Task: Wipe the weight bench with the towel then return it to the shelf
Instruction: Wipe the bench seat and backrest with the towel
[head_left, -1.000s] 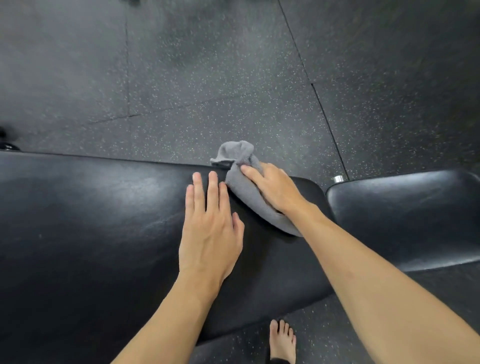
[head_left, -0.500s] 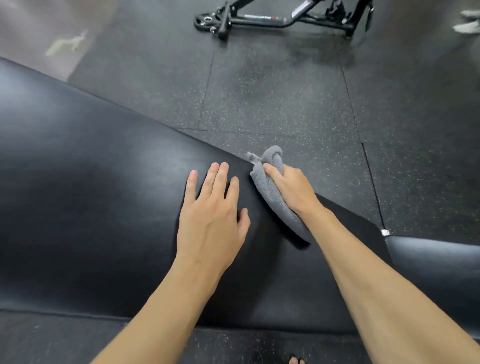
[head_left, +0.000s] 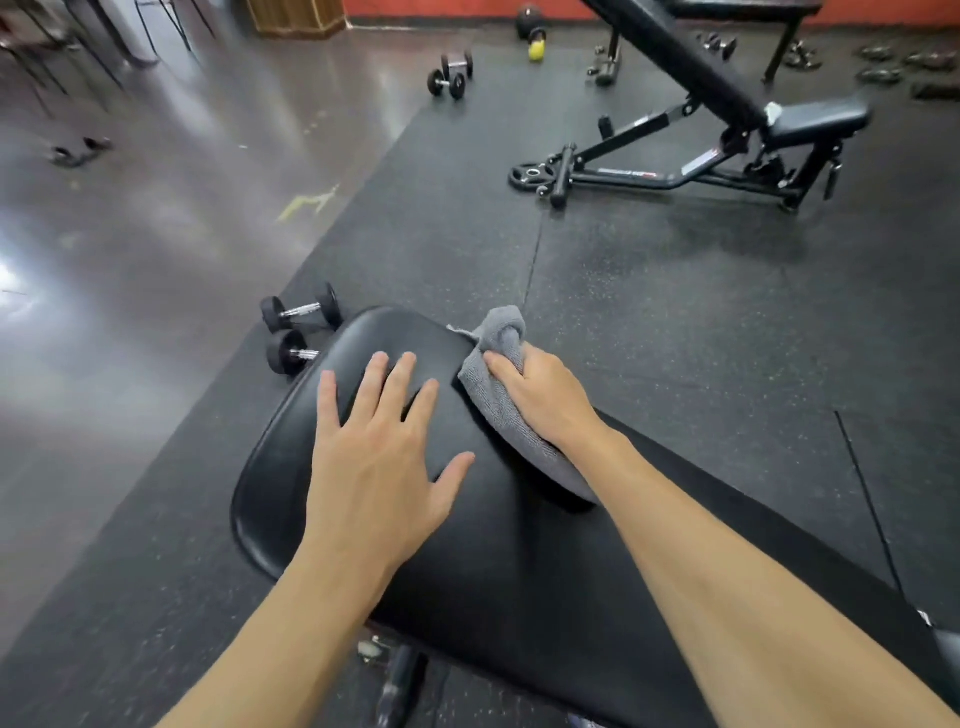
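The right hand (head_left: 545, 397) gripped the gray towel (head_left: 498, 395) against the bench (head_left: 519, 571); the left hand (head_left: 379, 467) lay flat beside it, fingers spread.

Right hand (head_left: 545, 397) presses grey towel (head_left: 506, 395) onto black bench pad (head_left: 519, 571) near its rounded end. Left hand (head_left: 379, 457) lies flat beside it, fingers spread. Two dumbbells (head_left: 298, 330) on floor beyond.

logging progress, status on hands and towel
Left hand flat, open on weight bench. Right hand pressing grey towel near pad's far end. Pad clear; no shelf in view.
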